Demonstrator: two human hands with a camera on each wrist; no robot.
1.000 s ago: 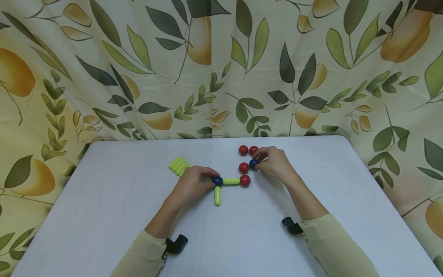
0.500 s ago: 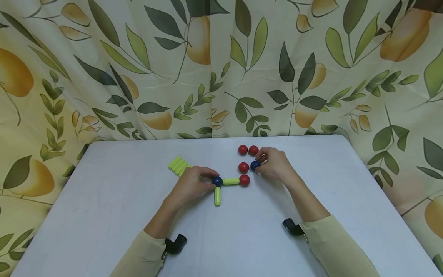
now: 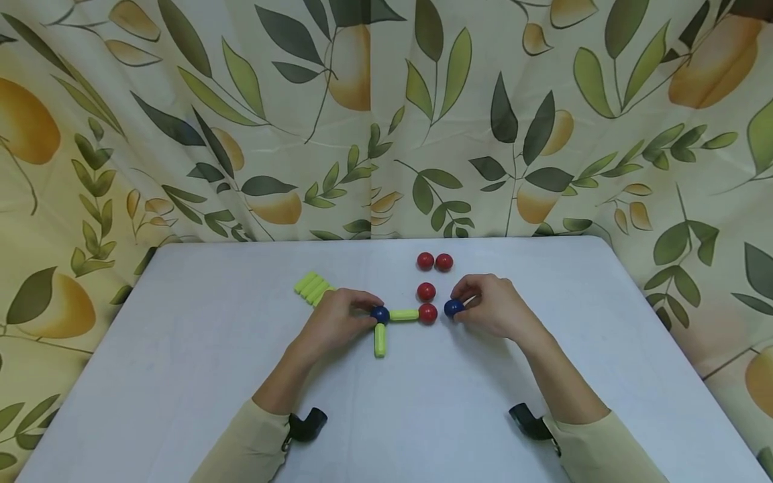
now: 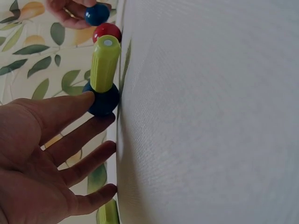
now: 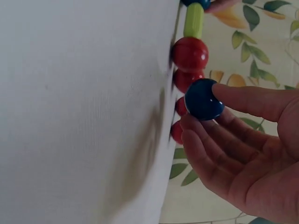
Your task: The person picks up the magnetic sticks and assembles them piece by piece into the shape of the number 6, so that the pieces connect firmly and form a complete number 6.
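Observation:
My left hand (image 3: 338,322) pinches a blue ball (image 3: 380,314) between thumb and index finger. Two light-green rods join that ball: one rod (image 3: 403,314) runs right to a red ball (image 3: 428,314), the other rod (image 3: 380,341) points toward the table's front. In the left wrist view, the front rod (image 4: 105,63) shows a small pale dot on its end. Just right of the red ball, my right hand (image 3: 495,305) pinches a second blue ball (image 3: 453,308). The right wrist view shows this blue ball (image 5: 204,99) between thumb and fingertips.
A loose red ball (image 3: 426,292) lies behind the joined one, and two more red balls (image 3: 435,261) sit side by side near the table's back edge. Several green rods (image 3: 313,288) lie together beyond the left hand. A patterned curtain (image 3: 386,134) hangs behind the white table (image 3: 181,376).
My right hand has drawn the second blue ball away from the loose red balls, toward the front and slightly right. My left hand keeps its place on the other blue ball.

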